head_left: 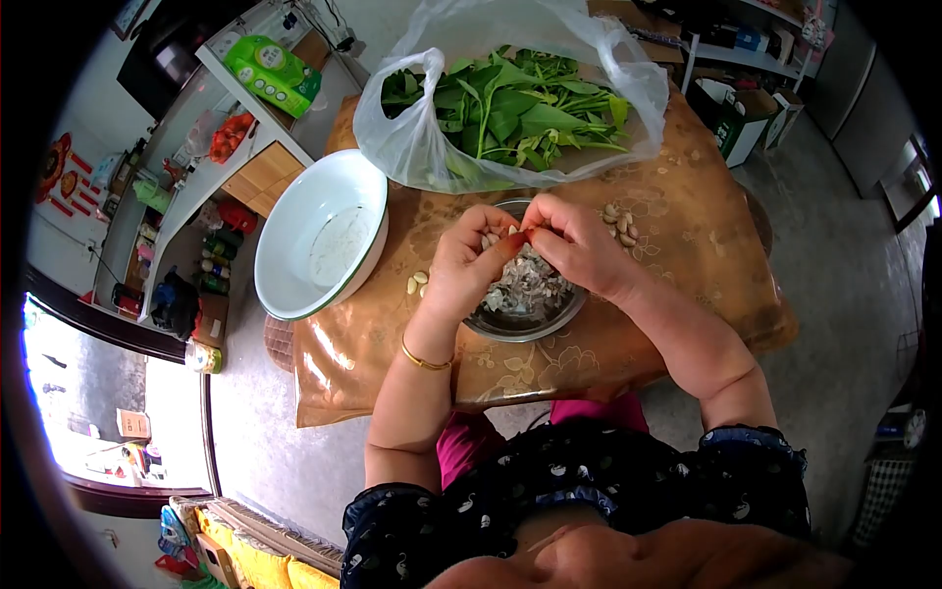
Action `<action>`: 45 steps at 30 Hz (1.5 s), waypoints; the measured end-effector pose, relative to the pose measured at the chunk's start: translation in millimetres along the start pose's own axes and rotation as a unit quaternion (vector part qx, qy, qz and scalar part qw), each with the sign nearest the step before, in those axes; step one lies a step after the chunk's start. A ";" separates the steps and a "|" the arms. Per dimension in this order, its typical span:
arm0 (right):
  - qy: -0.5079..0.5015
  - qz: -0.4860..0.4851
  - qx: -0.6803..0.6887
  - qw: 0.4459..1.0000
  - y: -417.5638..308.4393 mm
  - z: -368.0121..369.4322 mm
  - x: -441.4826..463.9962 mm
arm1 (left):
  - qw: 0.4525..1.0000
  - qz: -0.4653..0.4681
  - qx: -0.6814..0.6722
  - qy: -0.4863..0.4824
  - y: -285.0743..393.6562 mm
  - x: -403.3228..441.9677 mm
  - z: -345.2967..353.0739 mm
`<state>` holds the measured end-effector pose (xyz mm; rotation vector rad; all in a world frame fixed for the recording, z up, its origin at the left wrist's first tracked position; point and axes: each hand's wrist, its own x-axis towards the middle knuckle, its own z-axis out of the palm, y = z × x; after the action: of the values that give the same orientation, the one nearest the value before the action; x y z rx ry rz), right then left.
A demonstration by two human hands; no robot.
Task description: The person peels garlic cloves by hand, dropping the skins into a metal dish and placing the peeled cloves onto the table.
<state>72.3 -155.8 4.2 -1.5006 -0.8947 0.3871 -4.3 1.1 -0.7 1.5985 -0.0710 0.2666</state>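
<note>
- Head view: my left hand [459, 257] and my right hand [581, 247] meet at the fingertips above a round, silvery metal bowl [520, 335], which stands close in front of me on the desk [702, 231] with its glossy brown, flower-patterned cover.
- Both hands are clamped on a small pale garlic clove [512, 230], pinched between thumbs and fingertips; I judge this grip gives fine control over so slight a thing. My fingers hide exactly where each one presses.
- More pale cloves seem to be tucked in my curled left fingers, probably to keep them within reach.
- The bowl holds a loose heap of papery, whitish-grey garlic skins [530, 290]; having it right under my hands likely lets scraps drop straight in.
- A few smooth, cream-coloured cloves [417, 281] lie beside my left wrist, while a larger cluster of tan-and-cream cloves [620, 224] lies beyond my right hand; the split looks like a way of keeping two lots apart.
- A wide, white round basin with a dark green rim [287, 231] stands to my left, and a translucent white plastic bag [397, 147] of green leafy stems [510, 108] sits at the far side, both leaving my elbows room.
</note>
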 end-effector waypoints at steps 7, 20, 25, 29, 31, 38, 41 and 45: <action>-0.014 0.003 0.010 1.000 -0.7 -1.0 0.0 | 0.983 -0.080 -0.164 -0.007 1.1 0.3 -4.0; -0.024 0.014 0.069 0.997 -3.5 -1.3 -1.9 | 0.947 -0.116 -0.294 0.054 7.3 4.5 -6.8; -0.027 -0.020 0.002 0.999 0.7 -3.9 -0.9 | 0.932 -0.129 -0.336 0.030 0.1 6.4 -14.3; -0.010 -0.081 -0.113 0.990 0.2 -0.7 -1.4 | 0.913 -0.163 -0.373 0.026 3.3 7.1 -17.8; 0.005 -0.114 -0.132 0.985 5.0 3.1 0.1 | 0.903 -0.162 -0.398 0.002 -0.8 7.8 -22.0; 0.020 -0.100 -0.188 0.977 -4.6 5.1 -2.9 | 0.912 -0.160 -0.377 0.000 1.3 7.6 -20.7; 0.059 -0.122 -0.150 0.979 0.4 9.0 -1.0 | 0.922 -0.156 -0.354 0.020 3.0 5.7 -16.3; 0.088 -0.162 -0.162 0.969 1.6 11.4 0.0 | 0.930 -0.153 -0.332 0.032 1.3 4.1 -9.3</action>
<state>64.7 -147.9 0.9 -1.6179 -1.0745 -0.1388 -1.7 10.7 1.7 0.9060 0.1286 0.0366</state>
